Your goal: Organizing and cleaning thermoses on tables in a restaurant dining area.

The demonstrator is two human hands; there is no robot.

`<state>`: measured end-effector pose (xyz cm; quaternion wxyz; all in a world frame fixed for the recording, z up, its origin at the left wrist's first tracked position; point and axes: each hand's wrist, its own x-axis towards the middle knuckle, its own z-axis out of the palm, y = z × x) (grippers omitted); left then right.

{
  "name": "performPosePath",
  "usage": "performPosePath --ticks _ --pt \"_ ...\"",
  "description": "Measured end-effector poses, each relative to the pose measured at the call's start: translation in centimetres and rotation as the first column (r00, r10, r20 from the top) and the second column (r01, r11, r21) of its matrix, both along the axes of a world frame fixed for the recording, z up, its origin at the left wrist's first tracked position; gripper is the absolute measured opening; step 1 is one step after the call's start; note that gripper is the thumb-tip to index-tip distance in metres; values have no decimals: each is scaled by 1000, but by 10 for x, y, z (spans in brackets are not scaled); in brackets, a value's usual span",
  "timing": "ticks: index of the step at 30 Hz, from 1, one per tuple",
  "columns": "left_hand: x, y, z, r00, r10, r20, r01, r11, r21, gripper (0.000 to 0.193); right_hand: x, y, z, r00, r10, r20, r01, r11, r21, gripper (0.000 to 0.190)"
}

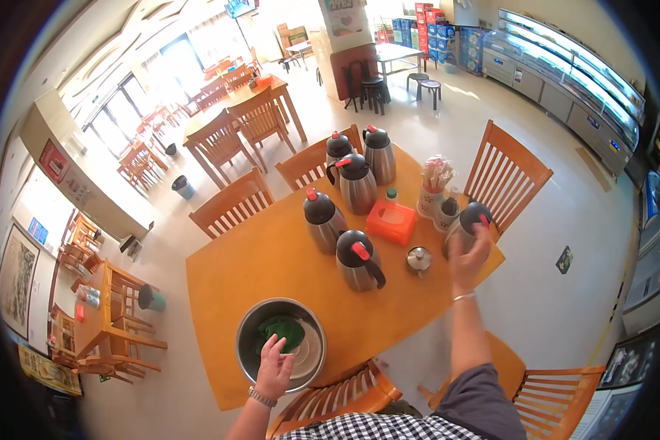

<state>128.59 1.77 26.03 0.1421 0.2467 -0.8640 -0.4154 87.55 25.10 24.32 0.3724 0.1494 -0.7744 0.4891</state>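
My left hand, with a metal-band watch on the wrist, hovers over the near rim of a stainless steel bowl. Its fingers are apart and hold nothing; a crumpled green cloth lies in the bowl just beyond them. At the table's right side, my blurred right hand is at the handle side of a steel vacuum jug with a black top and red lever. The hand hides the handle, so its grip is unclear. Several similar jugs stand on the table, the nearest jug with its handle towards me.
On the wooden table are a red tissue box, a small metal lidded pot, a green-capped bottle and a white holder with wrapped utensils. Wooden chairs surround the table, including a near chair. A lit display counter stands far right.
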Motion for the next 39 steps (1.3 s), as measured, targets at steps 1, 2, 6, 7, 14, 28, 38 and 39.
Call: performPosePath --ticks 1,2,6,7,14,28,38,39 --pt "1 1 -4 1000 -10 -3 10 1000 7 43 -23 21 -11 976 -214 -36 213 976 -39 49" --pt "2 1 -8 1000 -3 18 3 1000 14 43 -42 38 -34 974 -222 -41 221 975 -33 49" --pt "10 2 -14 1000 19 16 -20 999 51 41 -61 65 -80 921 -15 389 0 999 38 43" --pt "14 3 -14 999 39 7 -39 998 49 41 -53 62 -79 790 149 595 -144 988 -56 41" --pt "21 12 7 1000 -4 11 2 996 92 33 80 104 -70 879 -16 477 61 995 -77 34" --pt "-29 61 103 845 -534 -36 462 762 -454 54 248 24 131 578 662 477 -816 481 321 35" --pt "21 5 108 953 -301 42 301 913 -275 39 305 -54 158 550 734 397 -778 277 564 40" --pt "24 -2 105 963 -241 118 251 964 -83 40 312 -59 158 574 730 372 -732 252 633 41"
